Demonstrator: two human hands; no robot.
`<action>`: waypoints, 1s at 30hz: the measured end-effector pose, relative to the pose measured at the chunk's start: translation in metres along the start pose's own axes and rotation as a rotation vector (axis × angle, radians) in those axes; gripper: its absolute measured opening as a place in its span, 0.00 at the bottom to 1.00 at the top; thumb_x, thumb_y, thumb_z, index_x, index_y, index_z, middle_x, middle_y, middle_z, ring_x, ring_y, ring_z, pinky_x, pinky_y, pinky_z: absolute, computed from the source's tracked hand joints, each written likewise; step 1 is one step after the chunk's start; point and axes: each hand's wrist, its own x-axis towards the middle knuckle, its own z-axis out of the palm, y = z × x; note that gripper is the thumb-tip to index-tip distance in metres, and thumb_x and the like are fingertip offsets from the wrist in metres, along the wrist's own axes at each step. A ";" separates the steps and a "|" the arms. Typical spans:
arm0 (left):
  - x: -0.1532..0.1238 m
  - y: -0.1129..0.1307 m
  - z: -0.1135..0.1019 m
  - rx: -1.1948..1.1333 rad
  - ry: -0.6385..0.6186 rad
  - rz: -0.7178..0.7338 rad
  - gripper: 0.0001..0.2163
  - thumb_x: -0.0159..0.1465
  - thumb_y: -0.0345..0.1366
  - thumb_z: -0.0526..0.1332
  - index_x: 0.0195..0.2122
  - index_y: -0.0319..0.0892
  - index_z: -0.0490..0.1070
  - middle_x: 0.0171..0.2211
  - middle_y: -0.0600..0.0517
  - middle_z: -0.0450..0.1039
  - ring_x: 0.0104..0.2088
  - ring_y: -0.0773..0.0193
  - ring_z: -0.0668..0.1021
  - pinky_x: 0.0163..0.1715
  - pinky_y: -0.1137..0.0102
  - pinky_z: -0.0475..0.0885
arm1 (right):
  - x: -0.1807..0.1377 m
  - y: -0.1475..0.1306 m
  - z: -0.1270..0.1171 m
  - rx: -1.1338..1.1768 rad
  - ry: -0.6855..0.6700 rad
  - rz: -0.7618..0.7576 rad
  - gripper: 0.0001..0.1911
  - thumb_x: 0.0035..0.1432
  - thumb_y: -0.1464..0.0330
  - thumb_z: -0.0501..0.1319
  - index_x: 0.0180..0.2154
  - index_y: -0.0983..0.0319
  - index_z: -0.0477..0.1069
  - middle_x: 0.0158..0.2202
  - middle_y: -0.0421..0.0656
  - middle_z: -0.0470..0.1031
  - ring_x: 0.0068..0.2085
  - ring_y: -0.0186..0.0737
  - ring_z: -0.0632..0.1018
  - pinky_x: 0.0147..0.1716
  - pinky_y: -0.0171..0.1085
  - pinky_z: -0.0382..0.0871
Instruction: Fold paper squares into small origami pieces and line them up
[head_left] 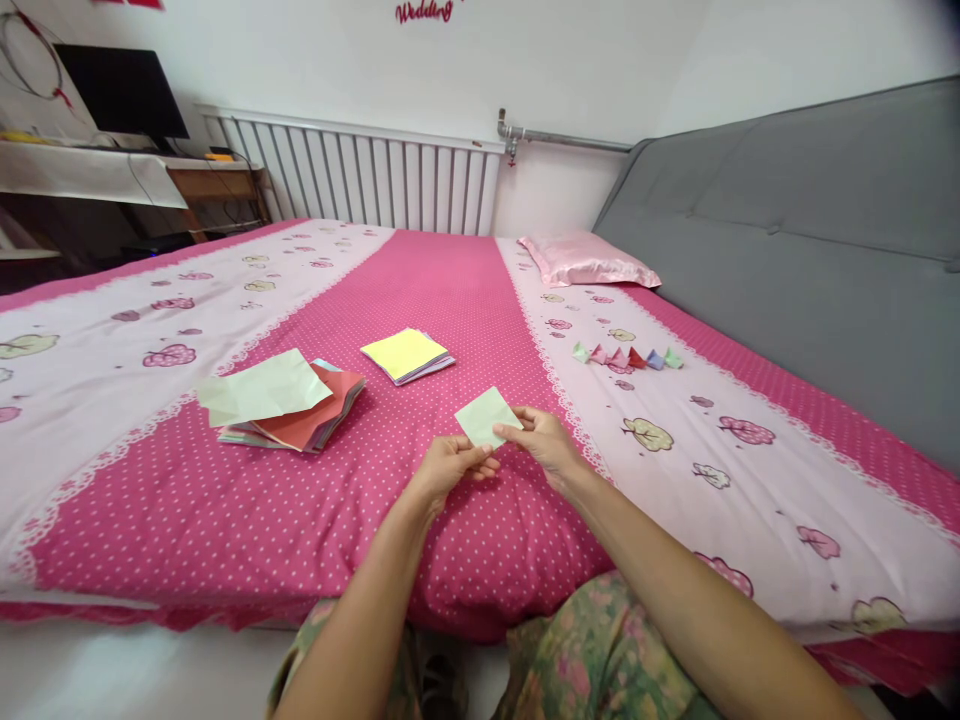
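Observation:
Between both hands, above the pink dotted bedspread (442, 270), is a small pale green square of paper (484, 412). My left hand (452, 465) pinches its lower corner between thumb and fingers. On the right edge, my right hand (544, 438) grips it with the thumb on top. Whether the paper is one layer or folded I cannot tell. A stack of square paper with yellow on top (405, 353) lies just beyond my hands. Farther left sits a looser pile of coloured sheets (341, 405), topped by a creased pale green sheet (266, 388).
Several small folded paper pieces (636, 358) stand in a row on the right. Behind them are a pink pillow (589, 260) and a grey padded headboard (795, 220). A white radiator (360, 170) lines the wall; a desk (214, 182) with a monitor (124, 92) is at far left.

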 end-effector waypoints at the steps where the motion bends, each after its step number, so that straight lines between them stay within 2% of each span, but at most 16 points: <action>1: -0.001 0.000 0.000 0.015 -0.021 -0.006 0.11 0.47 0.38 0.67 0.23 0.33 0.73 0.22 0.45 0.76 0.20 0.71 0.74 0.23 0.77 0.68 | 0.000 0.001 0.000 0.007 -0.027 0.015 0.21 0.33 0.67 0.70 0.33 0.66 0.72 0.31 0.45 0.77 0.30 0.36 0.76 0.30 0.33 0.68; 3: -0.002 0.000 0.001 0.047 -0.069 -0.025 0.12 0.46 0.38 0.67 0.23 0.33 0.73 0.21 0.45 0.76 0.19 0.69 0.75 0.23 0.76 0.68 | -0.001 0.003 0.001 0.013 -0.063 0.049 0.20 0.30 0.67 0.70 0.30 0.67 0.73 0.31 0.46 0.77 0.30 0.37 0.76 0.32 0.34 0.68; 9: -0.005 0.002 0.001 0.121 -0.161 -0.065 0.13 0.45 0.39 0.67 0.24 0.32 0.74 0.22 0.43 0.76 0.20 0.68 0.75 0.23 0.74 0.67 | 0.000 0.006 -0.001 0.010 -0.042 0.110 0.17 0.32 0.65 0.70 0.27 0.68 0.73 0.24 0.45 0.76 0.24 0.36 0.75 0.25 0.35 0.67; 19: -0.010 0.012 -0.004 0.165 -0.144 -0.046 0.11 0.46 0.40 0.67 0.20 0.35 0.72 0.22 0.43 0.76 0.19 0.68 0.74 0.23 0.75 0.68 | 0.005 0.001 -0.007 0.018 0.034 0.052 0.15 0.37 0.60 0.67 0.24 0.66 0.72 0.20 0.41 0.74 0.22 0.34 0.73 0.24 0.34 0.66; 24: -0.007 0.011 -0.005 0.126 -0.033 0.021 0.12 0.46 0.41 0.66 0.21 0.35 0.72 0.21 0.44 0.75 0.19 0.68 0.74 0.22 0.74 0.67 | 0.007 0.000 -0.012 -0.014 0.042 0.037 0.14 0.42 0.59 0.64 0.24 0.65 0.72 0.20 0.40 0.74 0.22 0.32 0.71 0.25 0.33 0.64; 30: 0.002 0.006 -0.008 0.066 0.247 0.203 0.13 0.49 0.44 0.63 0.22 0.37 0.71 0.19 0.50 0.72 0.19 0.70 0.72 0.23 0.75 0.65 | 0.005 0.002 -0.013 -0.075 -0.042 0.067 0.10 0.39 0.66 0.66 0.26 0.65 0.73 0.24 0.42 0.76 0.23 0.31 0.72 0.25 0.31 0.63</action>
